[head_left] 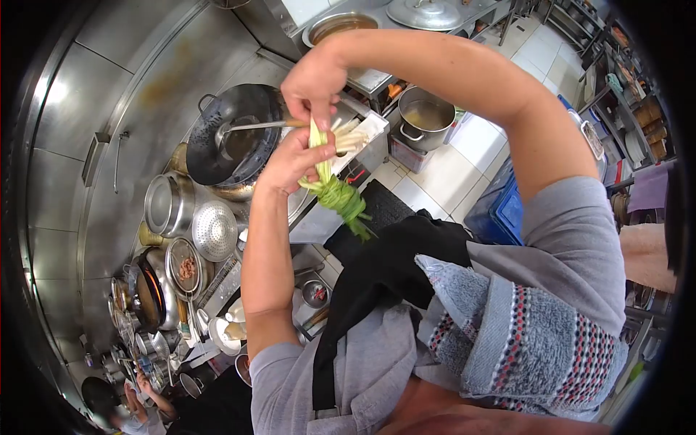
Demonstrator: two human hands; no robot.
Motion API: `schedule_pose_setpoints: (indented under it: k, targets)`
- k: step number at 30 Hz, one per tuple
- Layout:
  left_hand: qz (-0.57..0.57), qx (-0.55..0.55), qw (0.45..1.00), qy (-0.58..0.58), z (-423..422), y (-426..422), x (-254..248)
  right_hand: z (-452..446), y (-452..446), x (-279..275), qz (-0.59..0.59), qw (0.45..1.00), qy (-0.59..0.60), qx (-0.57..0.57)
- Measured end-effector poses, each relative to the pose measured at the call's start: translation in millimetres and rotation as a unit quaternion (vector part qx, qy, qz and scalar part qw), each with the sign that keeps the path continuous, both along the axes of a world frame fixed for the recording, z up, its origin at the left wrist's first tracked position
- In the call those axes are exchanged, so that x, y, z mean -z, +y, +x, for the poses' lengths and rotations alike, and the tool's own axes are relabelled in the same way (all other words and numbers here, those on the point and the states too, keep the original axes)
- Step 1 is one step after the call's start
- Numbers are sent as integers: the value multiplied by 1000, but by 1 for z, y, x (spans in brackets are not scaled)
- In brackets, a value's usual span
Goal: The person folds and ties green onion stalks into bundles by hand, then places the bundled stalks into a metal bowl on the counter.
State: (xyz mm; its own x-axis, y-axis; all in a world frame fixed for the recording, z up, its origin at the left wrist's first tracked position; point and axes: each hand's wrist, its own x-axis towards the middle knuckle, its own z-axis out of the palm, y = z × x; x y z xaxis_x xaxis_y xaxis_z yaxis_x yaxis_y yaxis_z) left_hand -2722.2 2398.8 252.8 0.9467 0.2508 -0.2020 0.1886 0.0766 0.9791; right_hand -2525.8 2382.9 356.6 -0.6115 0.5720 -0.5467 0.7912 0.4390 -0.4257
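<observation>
Pale green stalks, wound around with darker leaves, make up a bundle (339,197) held in the air by both bare hands, its ragged leafy end hanging down toward the black cloth (395,264) on the person's front. The left hand (296,158) has its fingers closed around the stalks, while the right hand (317,81) pinches their upper ends just above, its fingers narrow. Beyond the hands sits a dark wok (217,163) with a ladle (250,126) lying in it; the handle runs out over the rim and its wooden end passes just behind the hands, partly hidden by them. Beside the wok, pale sticks (353,138) rest near the bundle, also partly covered. Along the left side stand a metal bowl (161,205), a perforated strainer (214,230) and a sieve (183,262) holding small pinkish pieces (188,269), with the left forearm between them and the black cloth. A pot (428,119) with two handles stands to the right, near a blue bin (496,206). Patterned grey towelling (544,341) covers part of the grey shirt (573,232). Far off at the lower left, another person's hands (138,391) are raised.
</observation>
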Motion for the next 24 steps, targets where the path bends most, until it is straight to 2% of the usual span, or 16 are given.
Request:
schedule_pose_setpoints:
  k: [1,2,3,4,6,7,8,10,12,13,15,16,17,20,21,24]
  targets:
    - [-29,-2,999,-17,3,6,9,5,3,3,-2,1000,-1,-2]
    - [-30,-5,999,-17,2,6,15,11,7,9,128,988,90,17]
    - [-58,-28,996,-54,1,4,21,17,11,16,253,950,180,35]
    - [-86,-50,991,-90,0,5,27,24,14,20,252,950,181,32]
    - [-101,-40,988,-111,-3,8,35,35,12,25,380,843,299,235]
    - [-114,-62,985,-113,-3,6,34,39,8,24,321,865,291,252]
    - [-125,-83,982,-116,-3,5,34,39,2,28,320,865,291,252]
    - [-135,-61,981,-129,-2,11,38,27,-19,34,181,950,183,175]
    - [-71,-18,991,-108,0,9,44,14,-26,37,152,978,118,79]
    - [-59,22,992,-110,-1,12,51,19,-21,57,110,965,216,96]
    - [-68,12,988,-136,-3,10,66,22,-21,91,27,906,390,164]
    - [-71,-1,984,-166,-3,10,70,25,-24,99,-10,861,462,212]
    - [-78,-10,983,-165,-6,10,72,31,-26,103,-12,851,481,211]
    - [-72,13,985,-158,-9,17,82,28,-35,98,45,884,427,185]
    - [-94,31,981,-166,-10,16,72,23,-32,88,79,918,365,131]
    - [-58,59,983,-166,-5,19,39,9,-34,58,171,976,116,72]
